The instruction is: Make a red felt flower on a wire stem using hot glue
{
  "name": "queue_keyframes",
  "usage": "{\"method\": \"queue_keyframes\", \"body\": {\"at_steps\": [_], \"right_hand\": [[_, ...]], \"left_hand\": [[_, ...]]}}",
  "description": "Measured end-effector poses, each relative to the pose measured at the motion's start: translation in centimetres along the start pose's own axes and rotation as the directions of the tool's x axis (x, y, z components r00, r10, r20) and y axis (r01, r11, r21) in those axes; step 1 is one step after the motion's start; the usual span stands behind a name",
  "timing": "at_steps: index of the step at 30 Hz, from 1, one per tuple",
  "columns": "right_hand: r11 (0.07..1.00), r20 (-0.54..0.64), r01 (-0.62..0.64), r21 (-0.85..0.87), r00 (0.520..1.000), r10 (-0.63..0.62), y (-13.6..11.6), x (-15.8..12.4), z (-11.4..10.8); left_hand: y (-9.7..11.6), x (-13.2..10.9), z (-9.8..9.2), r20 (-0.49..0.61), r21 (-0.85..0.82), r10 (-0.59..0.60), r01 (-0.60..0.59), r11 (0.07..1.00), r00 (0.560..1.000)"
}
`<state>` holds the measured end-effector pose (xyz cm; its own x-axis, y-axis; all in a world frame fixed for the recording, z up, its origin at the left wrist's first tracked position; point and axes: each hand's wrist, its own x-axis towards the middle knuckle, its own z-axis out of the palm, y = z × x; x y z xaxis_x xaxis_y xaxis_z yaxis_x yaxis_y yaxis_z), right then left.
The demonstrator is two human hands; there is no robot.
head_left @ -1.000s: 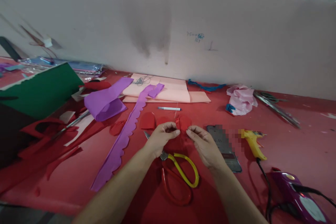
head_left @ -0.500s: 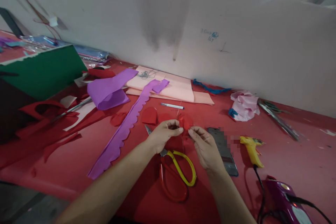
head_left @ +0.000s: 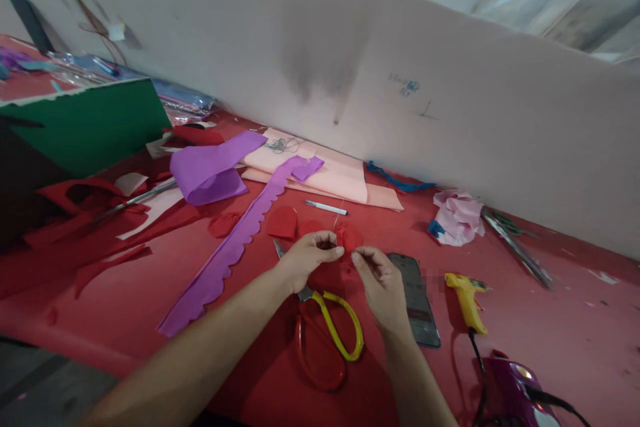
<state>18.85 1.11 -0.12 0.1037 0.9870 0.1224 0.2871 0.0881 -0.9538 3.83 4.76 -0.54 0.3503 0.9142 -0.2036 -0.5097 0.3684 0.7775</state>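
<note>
Between my two hands is a small gathered red piece. My left hand pinches its left side, fingers closed. The thumb and forefinger of my right hand are pressed together at its lower right edge. A thin stick or wire pokes up beside the piece. Under my left hand lie scissors with one yellow and one red handle, blades partly hidden. Cut red pieces lie just left of my fingers. A white pen rests beyond them.
A scalloped purple strip and a purple band lie left. Peach sheets are at the back. To the right are a phone, a yellow glue gun, a purple device with cables, and crumpled pink material.
The view has tilted and shifted slightly, so the table items appear moved a little left. Both hands keep nearly the same pose around the red piece.
</note>
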Motion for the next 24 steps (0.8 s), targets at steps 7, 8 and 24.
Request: {"method": "queue_keyframes", "body": {"at_steps": [7, 8, 24], "right_hand": [[0.992, 0.105, -0.121, 0.026, 0.987, 0.118, 0.6, -0.3, 1.3], [0.993, 0.078, -0.121, 0.005, 0.99, 0.12, 0.6, -0.4, 1.5], [0.898, -0.013, 0.301, -0.32, 0.947, -0.322, -0.5, -1.2, 1.0]], "left_hand": [[0.0, 0.5, -0.5, -0.162, 0.011, 0.164, -0.164, 0.986, 0.973], [0.0, 0.5, -0.5, -0.18, 0.001, 0.167, -0.17, 0.986, 0.969], [0.3, 0.2, -0.7, -0.122, 0.084, 0.164, -0.155, 0.984, 0.979]]}}
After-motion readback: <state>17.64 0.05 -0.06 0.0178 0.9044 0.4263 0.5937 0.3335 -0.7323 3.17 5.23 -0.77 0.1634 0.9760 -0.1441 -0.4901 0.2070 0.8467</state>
